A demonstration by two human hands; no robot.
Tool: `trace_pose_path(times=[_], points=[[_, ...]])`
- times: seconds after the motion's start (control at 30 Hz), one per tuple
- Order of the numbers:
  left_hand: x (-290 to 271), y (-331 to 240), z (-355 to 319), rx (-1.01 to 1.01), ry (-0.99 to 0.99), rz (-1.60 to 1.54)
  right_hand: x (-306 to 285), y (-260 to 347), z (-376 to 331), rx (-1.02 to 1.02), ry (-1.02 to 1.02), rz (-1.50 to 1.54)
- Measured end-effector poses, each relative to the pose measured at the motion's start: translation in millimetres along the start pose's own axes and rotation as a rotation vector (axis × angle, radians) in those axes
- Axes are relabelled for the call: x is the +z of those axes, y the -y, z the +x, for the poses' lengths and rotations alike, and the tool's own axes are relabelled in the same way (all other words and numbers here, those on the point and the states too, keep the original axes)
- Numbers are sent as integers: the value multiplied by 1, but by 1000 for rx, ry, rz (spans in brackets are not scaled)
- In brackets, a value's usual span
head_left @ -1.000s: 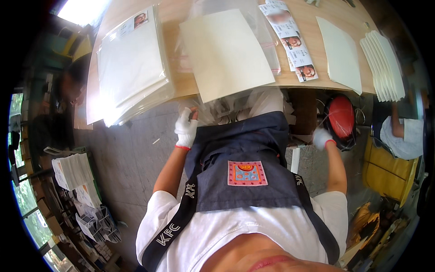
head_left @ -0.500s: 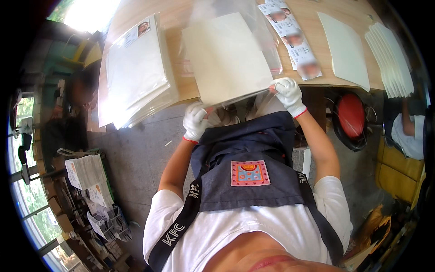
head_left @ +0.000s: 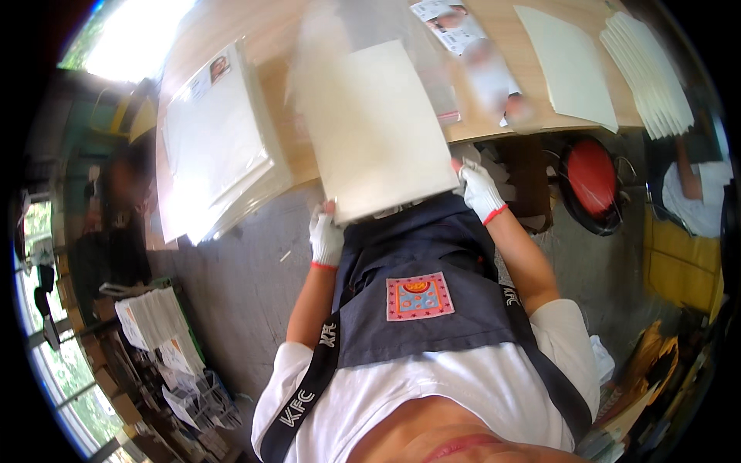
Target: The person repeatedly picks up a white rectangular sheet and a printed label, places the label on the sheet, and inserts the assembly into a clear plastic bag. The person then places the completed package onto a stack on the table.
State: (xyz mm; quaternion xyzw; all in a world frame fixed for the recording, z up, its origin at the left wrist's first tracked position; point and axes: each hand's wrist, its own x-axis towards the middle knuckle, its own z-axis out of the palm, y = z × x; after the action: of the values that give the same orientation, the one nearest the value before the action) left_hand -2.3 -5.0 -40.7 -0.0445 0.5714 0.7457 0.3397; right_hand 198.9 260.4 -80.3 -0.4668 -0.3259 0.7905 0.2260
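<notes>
A cream rectangular sheet (head_left: 378,131), or a thin stack of them, lies over the table's near edge and reaches toward my lap. At its near left corner, my left hand (head_left: 326,238) in a white glove is closed on it, thumb side up. My right hand (head_left: 480,190), gloved alike, pinches the near right corner. Beneath the sheet's far part, clear plastic bags (head_left: 378,23) spread on the wooden table. Whether the sheet sits inside a clear bag, I cannot tell. Both gloves have red cuffs and bare fingertips.
Bagged sheets (head_left: 224,147) with a portrait label are piled at left. Right of the bags lie printed portrait cards (head_left: 448,23), a loose cream sheet (head_left: 571,69) and fanned cream sheets (head_left: 644,77). A red-seated stool (head_left: 590,181) stands under the right edge; another person's arm (head_left: 687,174) shows beyond.
Both hands have drawn lower toward my body, and the cream sheet has slid with them past the table edge. The thin plastic edge between my hands earlier is now covered by the sheet.
</notes>
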Motion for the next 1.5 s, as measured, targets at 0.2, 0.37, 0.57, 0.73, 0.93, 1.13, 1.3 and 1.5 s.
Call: trace_pose_path(times=[0.2, 0.37, 0.57, 0.73, 0.93, 1.13, 1.3, 1.5], points=[[-37, -23, -25, 16, 190, 858, -46, 28, -52, 147, 275, -278], [36, -48, -19, 601, 135, 1080, -43, 95, -47, -799, -92, -1102], [159, -31, 1, 167, 710, 668, -71, 198, 24, -516, -749, -1456], [234, -4, 13, -89, 829, 611, -69, 203, 38, -319, -328, -869], [275, 27, 29, -462, 610, 136, -56, 186, 14, -185, 43, -179], [282, 39, 24, -411, 574, 74, -60, 173, -1, -648, -145, -614], [283, 43, 28, -280, 589, 122, -14, 193, -36, -1514, -131, -1318], [294, 40, 36, -281, 671, -104, 1, 185, -28, -1182, -111, -1375]])
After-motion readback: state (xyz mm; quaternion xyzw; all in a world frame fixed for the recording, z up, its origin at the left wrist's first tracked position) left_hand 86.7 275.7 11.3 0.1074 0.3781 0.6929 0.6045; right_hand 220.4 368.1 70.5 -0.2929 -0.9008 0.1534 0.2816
